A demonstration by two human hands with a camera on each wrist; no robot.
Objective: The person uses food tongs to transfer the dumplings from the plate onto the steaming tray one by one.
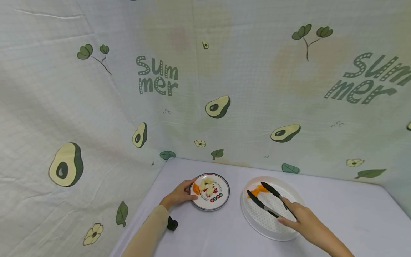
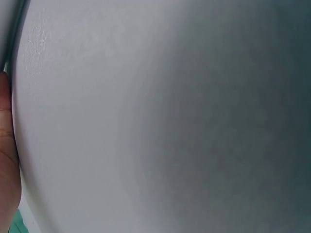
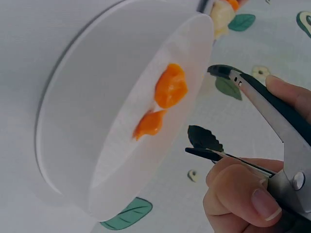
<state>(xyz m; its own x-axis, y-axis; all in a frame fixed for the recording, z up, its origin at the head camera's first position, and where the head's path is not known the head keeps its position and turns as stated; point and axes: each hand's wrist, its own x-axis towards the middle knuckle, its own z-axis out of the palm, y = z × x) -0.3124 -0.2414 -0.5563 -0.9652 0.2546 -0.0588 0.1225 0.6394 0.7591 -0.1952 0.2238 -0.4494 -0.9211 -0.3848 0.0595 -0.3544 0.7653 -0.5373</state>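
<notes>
The left hand (image 1: 179, 195) steadies the plate (image 1: 221, 200) by its rim, fingers curled on it; the right hand (image 1: 303, 219) grips open tongs (image 1: 266, 200) over orange pieces (image 1: 258, 191) in the tray (image 1: 273, 228).

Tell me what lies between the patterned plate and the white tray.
Nothing: in the head view only a bare strip of white table separates the patterned plate from the white tray.

A white table (image 1: 337, 214) fills the lower part of the head view. Behind it, from nine o'clock round to three o'clock, hangs a pale green backdrop cloth (image 1: 96, 107) printed with avocado halves, leaves, small flowers and the word "Summer". A small black object (image 1: 172, 223) lies at seven o'clock on the table.
</notes>
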